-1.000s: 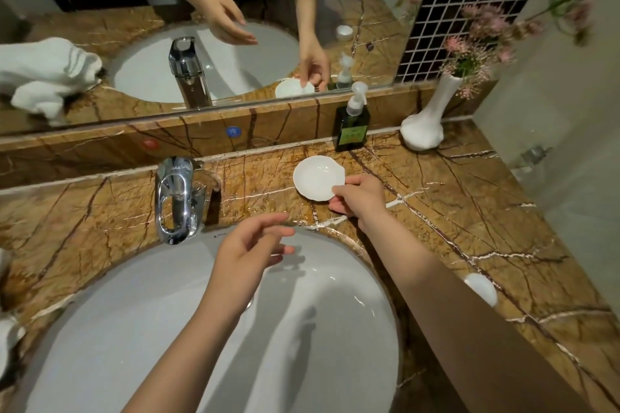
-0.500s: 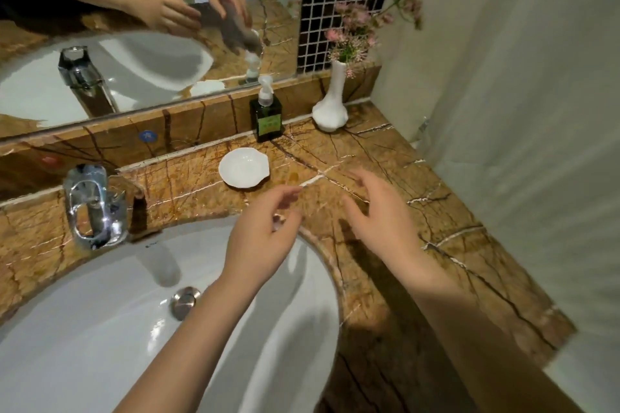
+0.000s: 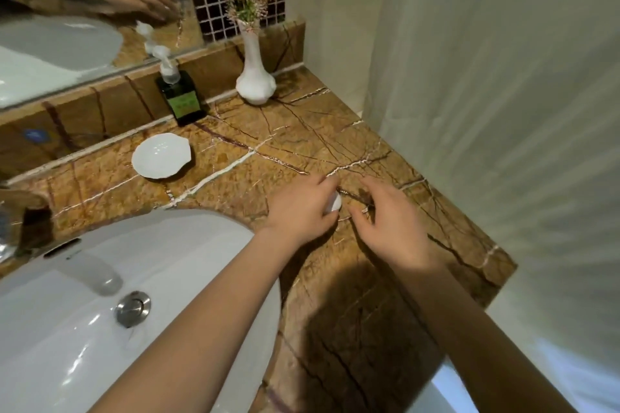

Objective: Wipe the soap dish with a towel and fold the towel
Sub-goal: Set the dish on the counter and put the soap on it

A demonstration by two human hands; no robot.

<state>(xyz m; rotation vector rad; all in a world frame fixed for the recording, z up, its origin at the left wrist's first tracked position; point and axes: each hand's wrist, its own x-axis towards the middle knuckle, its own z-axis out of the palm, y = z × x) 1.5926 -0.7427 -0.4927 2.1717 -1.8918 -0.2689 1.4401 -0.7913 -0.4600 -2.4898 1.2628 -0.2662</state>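
Left hand (image 3: 302,211) fingers curl around a small white object (image 3: 333,203) on the marble counter (image 3: 385,131); right hand (image 3: 392,228) fingers hang spread and empty just beside it. The soap dish (image 3: 161,156) sits well beyond the left fingertips, nearer the left hand, unobstructed. Soap bottle (image 3: 181,97) and vase (image 3: 255,77) stand farther back. No towel shows.

White shell-shaped soap dish (image 3: 161,155): empty, upright on marble counter, near back ledge.
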